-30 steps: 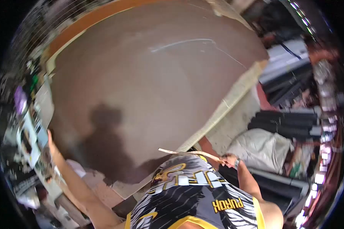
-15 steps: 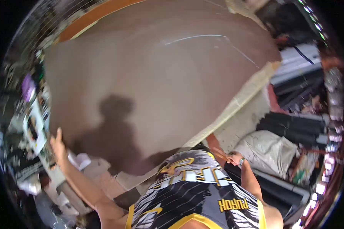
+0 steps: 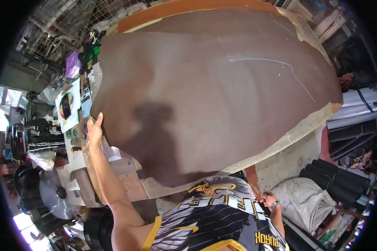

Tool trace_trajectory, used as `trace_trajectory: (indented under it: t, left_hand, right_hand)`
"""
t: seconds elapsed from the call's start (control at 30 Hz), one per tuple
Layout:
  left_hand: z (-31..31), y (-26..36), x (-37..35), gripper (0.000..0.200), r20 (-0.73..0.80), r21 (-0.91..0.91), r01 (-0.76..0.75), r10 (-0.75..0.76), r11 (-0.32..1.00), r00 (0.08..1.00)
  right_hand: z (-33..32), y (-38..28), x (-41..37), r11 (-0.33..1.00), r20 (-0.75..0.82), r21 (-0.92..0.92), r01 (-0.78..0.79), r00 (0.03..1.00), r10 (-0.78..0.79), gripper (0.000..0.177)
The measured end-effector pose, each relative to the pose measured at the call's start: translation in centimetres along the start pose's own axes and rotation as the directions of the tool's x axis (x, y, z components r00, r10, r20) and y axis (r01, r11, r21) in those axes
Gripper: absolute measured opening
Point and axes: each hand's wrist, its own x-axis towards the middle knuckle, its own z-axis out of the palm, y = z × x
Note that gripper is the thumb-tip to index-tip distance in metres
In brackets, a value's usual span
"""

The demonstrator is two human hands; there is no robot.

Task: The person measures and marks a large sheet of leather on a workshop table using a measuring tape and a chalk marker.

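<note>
A large brown sheet [image 3: 205, 100], like leather, spreads over the table, with thin white lines marked at its upper right and a shadow on its lower left. My left hand [image 3: 95, 131] pinches its left edge, thumb on top. Low on the right, beside my shirt, my right hand [image 3: 270, 200] is closed, with a band on the wrist. What its fingers hold is too small to make out.
Left of the sheet lie a phone [image 3: 66, 106] on papers, a purple box [image 3: 73, 65] and a fan [image 3: 60, 192]. Black rolls [image 3: 337, 180] and a whitish sack [image 3: 303, 201] stand at the right. Wire mesh is behind.
The view has shifted, so the sheet appears farther right. My left hand has closed on the sheet's left edge; its fingers were apart before. My right hand stays low by my side.
</note>
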Motion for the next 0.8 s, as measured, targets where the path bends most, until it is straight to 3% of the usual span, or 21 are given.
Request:
trace_trajectory:
  t: [0.1, 0.23, 0.5, 0.63, 0.67, 0.73, 0.8]
  left_hand:
    - [0.0, 0.7, -0.5, 0.041, -0.004, 0.099, -0.027, 0.027, 0.995, 1.0]
    - [-0.1, 0.8, -0.5, 0.044, 0.012, 0.1, -0.024, 0.022, 0.995, 1.0]
    - [0.8, 1.8, -1.1, 0.044, -0.046, 0.149, 0.002, 0.004, 0.989, 0.999]
    - [0.8, 2.0, -1.3, 0.045, -0.026, 0.22, -0.046, 0.053, 0.974, 0.998]
    - [0.5, 1.6, -1.0, 0.046, -0.046, 0.308, -0.052, 0.069, 0.95, 0.997]
    - [0.2, 1.1, -0.7, 0.047, 0.001, 0.215, -0.064, 0.065, 0.975, 0.998]
    - [0.2, 1.0, -0.7, 0.043, -0.038, 0.248, -0.031, 0.042, 0.968, 0.998]
  right_hand:
    - [0.9, -0.3, -0.7, 0.999, -0.111, -0.034, -0.023, 0.994, 0.019, 0.026]
    - [-0.9, 0.8, 1.1, 0.999, 0.053, -0.023, -0.035, 0.998, 0.036, 0.025]
    - [0.9, -1.3, -1.0, 0.999, -0.03, 0.019, 0.026, 0.999, -0.025, 0.025]
    - [0.1, -0.4, 0.1, 0.999, -0.015, -0.046, -0.016, 1.0, 0.015, 0.025]
    - [0.0, 0.2, 0.5, 0.999, -0.051, -0.043, 0.005, 0.999, -0.007, 0.026]
    - [-0.2, 0.2, 0.6, 0.99, -0.05, -0.138, -0.02, 0.999, 0.013, 0.027]
    - [0.3, -0.8, -0.5, 0.985, -0.077, -0.171, -0.026, 0.997, 0.012, 0.027]
